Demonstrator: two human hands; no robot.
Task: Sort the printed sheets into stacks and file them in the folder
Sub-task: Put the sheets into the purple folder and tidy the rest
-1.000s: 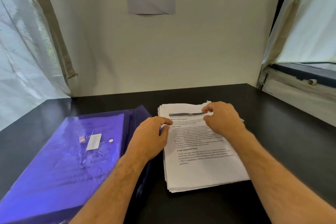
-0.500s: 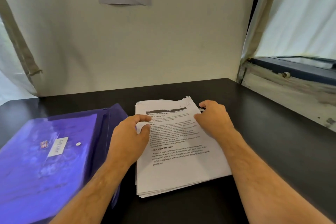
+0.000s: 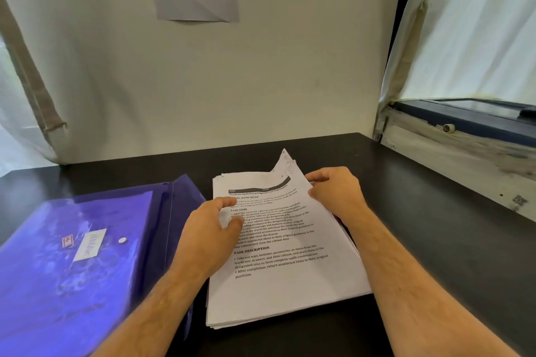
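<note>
On the black table (image 3: pixel 420 226), the purple folder (image 3: pixel 87 255) at your left lies closed and unfilled, your left hand (image 3: pixel 211 235) rests curled on the single unsorted stack of printed sheets (image 3: pixel 284 269), and your right hand (image 3: pixel 333 191) pinches the top sheet's raised corner, so sorting has barely begun.

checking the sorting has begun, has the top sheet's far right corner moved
Yes: the top white printed sheet's far right corner has lifted off the paper stack, pinched by the right hand.
</note>
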